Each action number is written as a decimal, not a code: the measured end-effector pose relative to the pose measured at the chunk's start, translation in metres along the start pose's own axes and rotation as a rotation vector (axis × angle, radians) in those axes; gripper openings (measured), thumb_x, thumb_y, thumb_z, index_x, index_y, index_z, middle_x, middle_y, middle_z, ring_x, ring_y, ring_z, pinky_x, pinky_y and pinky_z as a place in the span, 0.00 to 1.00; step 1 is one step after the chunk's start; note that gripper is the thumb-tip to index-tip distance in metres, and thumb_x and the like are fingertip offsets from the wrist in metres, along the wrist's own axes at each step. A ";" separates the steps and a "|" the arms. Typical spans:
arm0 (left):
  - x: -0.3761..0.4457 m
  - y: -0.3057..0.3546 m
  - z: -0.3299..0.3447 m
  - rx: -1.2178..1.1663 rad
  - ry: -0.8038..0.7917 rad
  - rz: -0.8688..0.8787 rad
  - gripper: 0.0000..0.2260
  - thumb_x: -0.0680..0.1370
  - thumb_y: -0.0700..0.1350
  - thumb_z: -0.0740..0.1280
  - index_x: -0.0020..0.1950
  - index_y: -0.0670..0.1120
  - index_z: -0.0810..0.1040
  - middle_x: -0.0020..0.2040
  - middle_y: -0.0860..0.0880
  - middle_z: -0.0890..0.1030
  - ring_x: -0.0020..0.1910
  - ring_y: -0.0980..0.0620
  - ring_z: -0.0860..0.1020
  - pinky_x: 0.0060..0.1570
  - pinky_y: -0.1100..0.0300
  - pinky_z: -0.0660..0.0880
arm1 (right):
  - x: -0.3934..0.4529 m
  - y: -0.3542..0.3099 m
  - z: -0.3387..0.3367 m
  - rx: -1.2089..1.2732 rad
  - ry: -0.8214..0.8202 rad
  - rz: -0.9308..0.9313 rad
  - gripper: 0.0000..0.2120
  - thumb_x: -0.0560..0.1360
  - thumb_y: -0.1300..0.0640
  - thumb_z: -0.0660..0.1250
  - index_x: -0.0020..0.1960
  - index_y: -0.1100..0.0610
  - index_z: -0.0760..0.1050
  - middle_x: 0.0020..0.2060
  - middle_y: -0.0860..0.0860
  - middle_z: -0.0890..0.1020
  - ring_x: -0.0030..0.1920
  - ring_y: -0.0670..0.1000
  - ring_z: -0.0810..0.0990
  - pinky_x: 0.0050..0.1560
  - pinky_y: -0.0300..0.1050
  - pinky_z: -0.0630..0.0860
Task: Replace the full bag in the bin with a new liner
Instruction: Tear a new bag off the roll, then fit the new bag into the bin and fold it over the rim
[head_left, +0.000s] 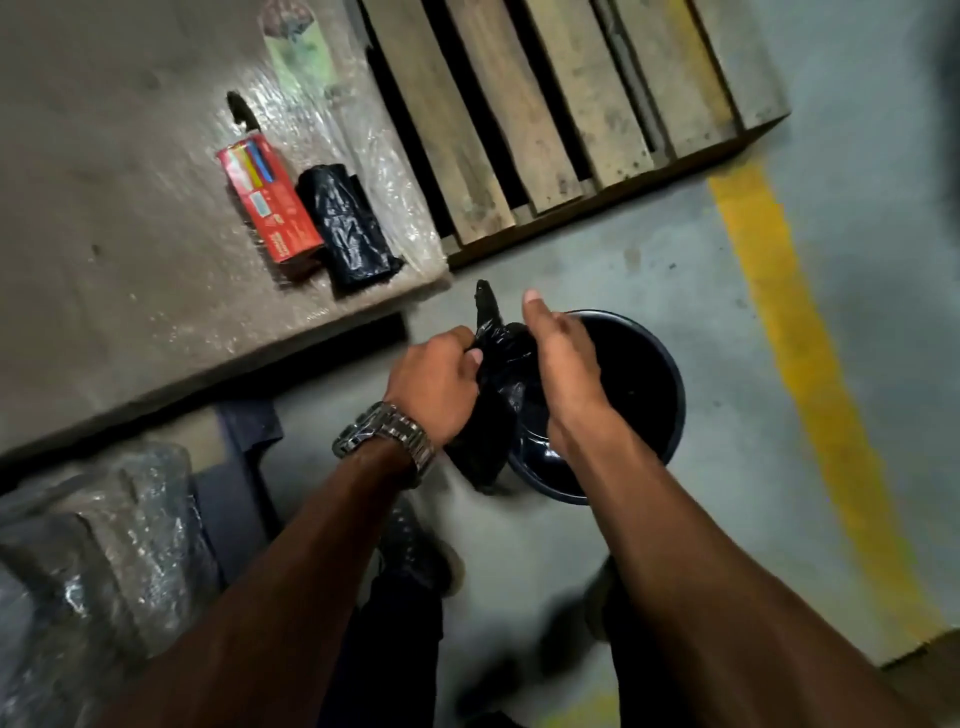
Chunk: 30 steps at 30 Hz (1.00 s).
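A round dark bin (670, 384) stands on the grey floor just below centre. A crumpled black bag (498, 364) is bunched over its left rim, with one end sticking up. My left hand (434, 384), with a metal watch on the wrist, grips the bag at the left. My right hand (563, 364) is over the bin's left side, touching the bag, thumb pointing up; whether its fingers grip the plastic is hidden. A roll of black liners (348, 228) lies on the wrapped surface at upper left, beside a red box (267, 202).
A plastic-wrapped brown slab (130, 208) fills the upper left. A wooden pallet (571, 104) lies at the top. A yellow floor line (810, 364) runs down the right. A wrapped bundle (93, 545) sits at lower left. My shoes (415, 551) are below the bin.
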<state>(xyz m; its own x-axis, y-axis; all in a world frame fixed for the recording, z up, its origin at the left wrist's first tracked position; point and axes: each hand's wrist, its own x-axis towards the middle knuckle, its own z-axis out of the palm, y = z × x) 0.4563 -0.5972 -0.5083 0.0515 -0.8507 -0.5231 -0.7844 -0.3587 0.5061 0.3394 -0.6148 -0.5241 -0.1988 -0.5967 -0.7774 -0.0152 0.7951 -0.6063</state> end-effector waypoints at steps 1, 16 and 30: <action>-0.001 0.008 0.006 -0.025 -0.012 0.000 0.07 0.80 0.45 0.59 0.51 0.46 0.75 0.48 0.40 0.81 0.50 0.38 0.78 0.45 0.55 0.70 | -0.009 0.004 -0.010 0.042 -0.045 -0.017 0.35 0.63 0.30 0.67 0.63 0.50 0.72 0.57 0.52 0.81 0.56 0.53 0.81 0.61 0.56 0.76; -0.002 0.083 0.103 -0.615 -0.224 -0.291 0.09 0.78 0.48 0.63 0.51 0.44 0.77 0.46 0.44 0.80 0.38 0.50 0.78 0.41 0.61 0.80 | -0.058 0.103 -0.127 -0.034 0.123 -0.040 0.08 0.74 0.63 0.69 0.48 0.50 0.78 0.42 0.45 0.84 0.44 0.44 0.82 0.46 0.38 0.77; -0.060 0.036 0.126 -0.371 -0.360 -0.171 0.36 0.71 0.36 0.70 0.74 0.46 0.56 0.61 0.48 0.73 0.55 0.51 0.74 0.54 0.62 0.70 | 0.021 0.061 -0.137 0.296 0.060 0.178 0.19 0.74 0.57 0.67 0.64 0.57 0.74 0.55 0.59 0.82 0.54 0.60 0.82 0.58 0.59 0.78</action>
<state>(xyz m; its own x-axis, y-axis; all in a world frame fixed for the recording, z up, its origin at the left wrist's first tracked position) 0.3467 -0.5103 -0.5448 -0.1070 -0.6062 -0.7881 -0.5089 -0.6476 0.5672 0.2005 -0.5636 -0.5549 -0.2304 -0.4371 -0.8694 0.3078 0.8148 -0.4913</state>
